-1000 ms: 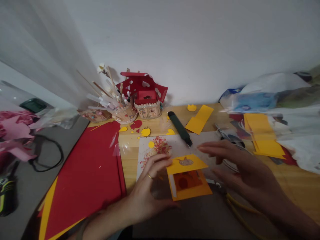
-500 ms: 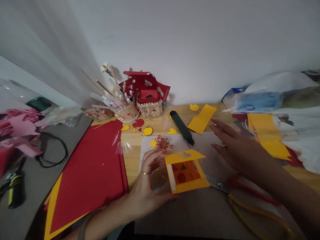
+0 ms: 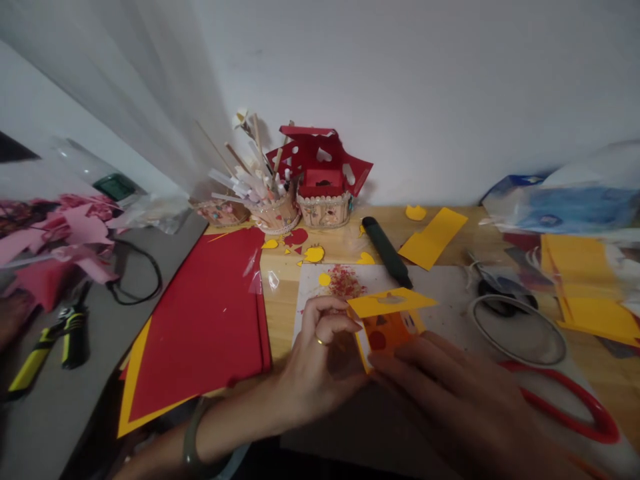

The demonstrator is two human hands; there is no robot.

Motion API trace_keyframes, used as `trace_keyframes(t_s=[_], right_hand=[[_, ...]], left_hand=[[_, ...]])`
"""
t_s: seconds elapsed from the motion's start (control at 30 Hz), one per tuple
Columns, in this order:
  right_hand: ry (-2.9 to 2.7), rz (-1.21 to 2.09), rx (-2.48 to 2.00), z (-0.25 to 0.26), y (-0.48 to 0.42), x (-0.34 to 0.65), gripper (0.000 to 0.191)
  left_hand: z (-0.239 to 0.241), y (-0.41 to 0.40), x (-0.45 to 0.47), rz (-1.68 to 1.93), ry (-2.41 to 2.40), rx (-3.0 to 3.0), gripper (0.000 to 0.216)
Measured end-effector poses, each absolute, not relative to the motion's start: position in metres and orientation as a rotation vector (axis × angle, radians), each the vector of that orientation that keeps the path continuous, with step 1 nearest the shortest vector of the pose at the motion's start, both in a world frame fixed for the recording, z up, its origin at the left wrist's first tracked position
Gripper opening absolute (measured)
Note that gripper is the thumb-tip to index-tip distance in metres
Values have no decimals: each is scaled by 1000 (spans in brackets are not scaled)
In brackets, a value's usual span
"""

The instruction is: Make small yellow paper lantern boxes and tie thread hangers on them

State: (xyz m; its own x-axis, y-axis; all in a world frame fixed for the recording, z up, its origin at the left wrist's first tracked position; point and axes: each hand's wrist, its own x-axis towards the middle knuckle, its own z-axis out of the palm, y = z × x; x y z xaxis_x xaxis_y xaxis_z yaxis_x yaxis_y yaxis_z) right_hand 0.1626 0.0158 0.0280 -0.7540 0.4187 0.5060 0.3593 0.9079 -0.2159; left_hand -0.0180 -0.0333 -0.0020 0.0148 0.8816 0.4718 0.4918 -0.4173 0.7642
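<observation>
Watching from the head view, I am seeing the wooden table (image 3: 280,285) carrying a pale mat (image 3: 443,287), with both hands working above that mat. The right hand (image 3: 450,380), looming largest, is reaching in from the right and covering the front and lower right of the yellow box (image 3: 383,327); its fingers are bending slightly and seemingly touching the front edge, but their undersides are facing away, so I am unable to tell whether they are pinching anything. The left hand (image 3: 320,363) is gripping the box by its left side, fingers curling at the upper corner and thumb reaching below. So the box is sitting between the hands, just right of the left grip, its raised flap (image 3: 373,306) running side to side and no clear long axis showing. Compared with half a second ago, the whole scene is standing further right in view, the right hand is meeting the box instead of hovering apart near the folded yellow paper (image 3: 437,237), and the red handle (image 3: 606,425) is showing more fully.
</observation>
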Motion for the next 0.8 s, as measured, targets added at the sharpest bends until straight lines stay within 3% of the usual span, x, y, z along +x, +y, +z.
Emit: trace_keyframes(t_s=[0.17,0.4,0.8], right_hand=[[-2453,254,-580,32,22,154,19],[-2627,145,-510,42,25,158,35],[-2559,133,-496,38,30,149,24]], left_hand=[[-6,-34,-20,1364,1404,1911,54],[-5,-34,-22,1346,1408,1947,60],[-6,-36,-21,1324,1425,1932,67]])
